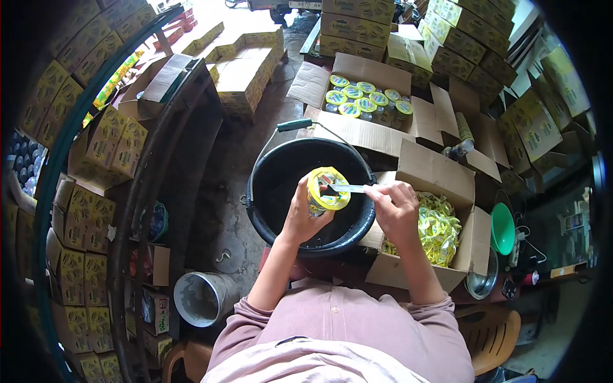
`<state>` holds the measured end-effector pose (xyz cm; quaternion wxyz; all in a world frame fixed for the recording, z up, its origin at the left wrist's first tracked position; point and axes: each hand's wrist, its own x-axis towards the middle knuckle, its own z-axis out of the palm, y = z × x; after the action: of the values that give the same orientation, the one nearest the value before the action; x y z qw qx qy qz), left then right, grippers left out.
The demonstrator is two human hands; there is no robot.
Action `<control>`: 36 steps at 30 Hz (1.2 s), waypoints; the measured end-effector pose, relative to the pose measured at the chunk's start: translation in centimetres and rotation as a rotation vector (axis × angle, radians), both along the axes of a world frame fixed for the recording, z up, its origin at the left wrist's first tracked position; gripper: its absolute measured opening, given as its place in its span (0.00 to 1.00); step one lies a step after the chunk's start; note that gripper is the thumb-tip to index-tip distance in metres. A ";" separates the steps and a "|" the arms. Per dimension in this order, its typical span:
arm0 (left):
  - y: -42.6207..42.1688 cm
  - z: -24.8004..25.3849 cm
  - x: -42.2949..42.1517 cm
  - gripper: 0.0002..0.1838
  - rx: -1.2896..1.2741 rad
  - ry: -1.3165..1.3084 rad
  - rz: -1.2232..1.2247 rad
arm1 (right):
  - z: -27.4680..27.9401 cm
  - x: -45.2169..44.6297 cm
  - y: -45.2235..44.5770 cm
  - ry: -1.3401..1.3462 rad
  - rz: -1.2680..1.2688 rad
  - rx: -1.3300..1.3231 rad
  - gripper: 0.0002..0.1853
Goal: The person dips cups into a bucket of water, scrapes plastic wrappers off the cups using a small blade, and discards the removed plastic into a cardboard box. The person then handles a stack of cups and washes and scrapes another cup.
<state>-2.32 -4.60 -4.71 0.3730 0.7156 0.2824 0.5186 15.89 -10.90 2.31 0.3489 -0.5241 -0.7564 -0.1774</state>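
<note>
My left hand (299,217) is wrapped round a clear plastic cup with a yellow-rimmed printed film lid (329,189), tilted toward me over the black bucket (255,210). The fingers of my right hand (397,207) pinch a slim, pale cutter-like tool (349,188). Its far end reaches the cup's top; I cannot tell whether it is under the film. The bucket stands below both hands, its wire handle with a green grip (294,125) raised at the back. Beside my right forearm, an open carton (440,167) holds a heap of yellow-and-clear film strips (439,230).
Beyond the bucket, an open carton (373,64) holds several yellow-lidded cups (366,102). A grey bucket (203,299) stands at left, near a dark rack (131,210). A green bowl (502,228) and a metal bowl (482,281) lie at right. Printed boxes (96,214) are stacked around.
</note>
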 end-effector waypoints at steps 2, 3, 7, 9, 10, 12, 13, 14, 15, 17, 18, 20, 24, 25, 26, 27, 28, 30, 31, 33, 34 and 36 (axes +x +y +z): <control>-0.1 0.2 0.1 0.36 0.027 -0.028 -0.030 | 0.1 0.5 0.5 -0.109 0.050 0.033 0.11; -0.2 0.5 0.1 0.36 0.046 -0.040 -0.049 | 0.1 0.7 0.7 -0.135 0.063 0.034 0.11; -0.7 1.9 -0.1 0.36 0.043 0.009 -0.085 | 0.0 1.0 1.3 -0.204 0.116 0.021 0.10; -0.9 2.0 0.0 0.38 0.091 0.090 0.005 | 0.4 0.9 1.5 -0.239 0.150 0.028 0.09; -0.9 1.9 0.3 0.38 0.066 0.066 0.027 | 0.2 0.9 1.7 -0.232 0.159 0.027 0.09; -0.8 1.5 0.5 0.37 0.025 0.026 0.035 | -0.2 0.9 2.0 -0.220 0.184 0.010 0.10; -0.8 1.4 0.6 0.35 0.019 0.019 0.041 | 0.0 0.8 2.0 -0.224 0.194 -0.007 0.10; -0.8 1.3 0.5 0.34 0.010 0.047 0.044 | 0.2 0.6 2.1 -0.238 0.195 -0.011 0.09; -0.7 1.2 0.4 0.33 0.000 0.076 0.046 | 0.3 0.5 2.3 -0.251 0.196 -0.016 0.08; -0.6 1.3 0.5 0.31 0.032 0.063 0.056 | 0.3 0.6 2.7 -0.279 0.200 -0.026 0.09; -0.5 1.1 0.4 0.29 -0.001 0.028 0.035 | 0.2 0.7 2.9 -0.295 0.201 -0.033 0.09; -0.3 1.3 0.2 0.28 -0.014 0.023 0.031 | 0.1 0.6 3.0 -0.302 0.200 -0.034 0.09; -0.2 1.6 -0.3 0.27 -0.008 0.066 0.049 | -0.4 0.8 3.5 -0.296 0.226 -0.036 0.11; -0.1 1.6 -0.4 0.27 -0.024 0.060 0.041 | -0.4 0.8 3.6 -0.289 0.237 -0.041 0.12; -0.1 1.8 -0.5 0.27 -0.019 0.059 0.041 | -0.4 0.8 3.7 -0.291 0.250 -0.043 0.12; -0.1 1.9 -0.6 0.27 -0.025 0.047 0.043 | -0.4 0.8 3.7 -0.307 0.247 -0.059 0.12; -0.1 2.0 -0.6 0.26 -0.030 0.035 0.045 | -0.4 0.9 3.7 -0.323 0.246 -0.074 0.11; 0.1 1.7 -0.7 0.25 -0.049 0.017 0.043 | -0.8 1.1 3.9 -0.335 0.251 -0.100 0.11; 0.1 1.7 -0.8 0.25 -0.058 0.018 0.040 | -0.8 1.0 4.0 -0.331 0.255 -0.098 0.11; 0.2 1.7 -0.8 0.24 -0.075 0.018 0.030 | -0.6 0.8 4.2 -0.326 0.257 -0.093 0.11; 0.1 2.0 -0.9 0.24 -0.079 0.036 0.046 | -0.6 0.8 4.3 -0.317 0.257 -0.083 0.11; -0.1 2.2 -0.8 0.24 -0.106 0.007 -0.011 | -0.6 0.6 4.2 -0.321 0.257 -0.117 0.10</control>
<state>-3.12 -4.67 -2.53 0.4126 0.6981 0.3067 0.4984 16.52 -6.70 1.73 0.2127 -0.4080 -0.8717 -0.1683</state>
